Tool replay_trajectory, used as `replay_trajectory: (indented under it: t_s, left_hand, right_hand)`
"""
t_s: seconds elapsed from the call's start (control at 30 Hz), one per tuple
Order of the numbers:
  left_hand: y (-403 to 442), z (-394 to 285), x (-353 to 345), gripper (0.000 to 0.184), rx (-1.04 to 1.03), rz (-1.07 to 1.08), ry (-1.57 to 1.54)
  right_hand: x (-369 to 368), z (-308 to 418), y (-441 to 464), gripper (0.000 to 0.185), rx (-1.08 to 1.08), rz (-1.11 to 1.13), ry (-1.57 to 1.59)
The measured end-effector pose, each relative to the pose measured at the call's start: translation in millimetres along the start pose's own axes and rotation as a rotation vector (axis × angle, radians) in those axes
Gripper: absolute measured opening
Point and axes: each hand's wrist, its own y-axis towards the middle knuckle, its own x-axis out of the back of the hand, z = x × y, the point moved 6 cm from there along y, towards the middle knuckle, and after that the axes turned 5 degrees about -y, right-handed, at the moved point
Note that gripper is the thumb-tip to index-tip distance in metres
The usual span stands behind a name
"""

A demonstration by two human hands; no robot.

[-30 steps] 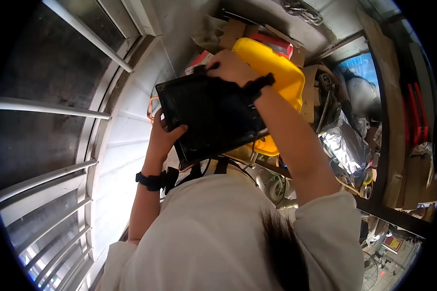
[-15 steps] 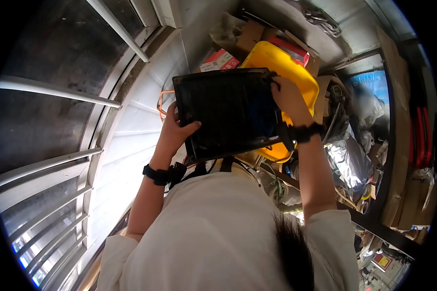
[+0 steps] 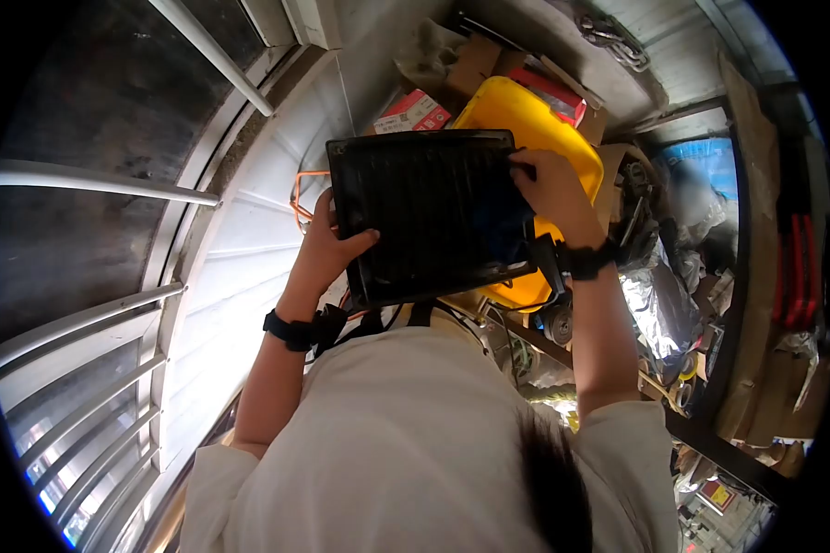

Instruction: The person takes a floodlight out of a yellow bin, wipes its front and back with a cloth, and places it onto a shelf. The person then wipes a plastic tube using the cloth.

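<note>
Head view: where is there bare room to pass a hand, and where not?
Room shows between the left hand and the white window bars, along the pale wall, though depth is unclear. Crowded: beyond the black tray, around the yellow bin.

Box (image 3: 413,114) behind the tray (image 3: 420,221), window (image 3: 74,244) to the left

Location: we are in a cluttered storeroom or workshop corner, with cardboard (image 3: 748,276), tape rolls (image 3: 687,369), coiled chain (image 3: 611,40) and barred windows (image 3: 92,184).
</note>
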Motion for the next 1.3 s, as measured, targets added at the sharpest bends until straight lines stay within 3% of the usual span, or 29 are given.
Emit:
replay_trajectory:
  t_s: [0.1,0.2,0.3,0.43,0.53,0.63,0.73,0.83,0.93,1.03,1.13,1.23,1.3]
  left_hand:
    - [0,0,0,0.083,-0.065,-0.003,-0.004]
    - [1,0,1,0.083,-0.045,0.018,-0.012]
    - [1,-3,1,0.083,-0.038,0.003,0.017]
    - [2,0,3,0.084,-0.032,-0.007,-0.003]
    - [4,1,2,0.085,-0.049,0.014,0.025]
    - [4,-1,3,0.084,-0.049,0.024,0.052]
    - [1,-2,4,0.082,-0.033,0.010,0.082]
    - [2,-3,0,0.083,-0.015,0.009,0.055]
    - [2,-5,0,0.085,-0.038,0.011,0.022]
    - [4,-1,3,0.085,-0.058,0.022,0.022]
    - [5,1,2,0.084,-0.068,0.018,0.040]
    - [2,4,1,0.086,-0.050,0.021,0.043]
    - [0,0,1,0.085,-0.015,0.021,0.053]
  right_hand:
    - [32,6,-2,0.021,-0.171,-0.123,0.215]
    - [21,-2,14,0.015,-0.022,-0.271,0.194]
    - [-5,12,7,0.010,0.118,-0.206,0.041]
    - [3,19,-6,0.009,0.236,0.207,-0.097]
    - [-6,11,15,0.010,0.143,0.191,-0.081]
    - [-10,-5,34,0.012,0.039,-0.148,0.140]
    - [-12,-16,29,0.015,-0.012,0.035,0.272]
    - [-4,-11,9,0.014,-0.003,0.315,0.139]
    - [-8,-12,18,0.014,-0.027,0.344,0.139]
    - [-9,-15,35,0.015,-0.092,0.078,0.229]
    - [-9,-19,44,0.015,-0.088,0.113,0.183]
    - [9,-35,70,0.017,-0.048,-0.234,0.090]
    - [-5,-26,77,0.024,0.037,-0.068,0.126]
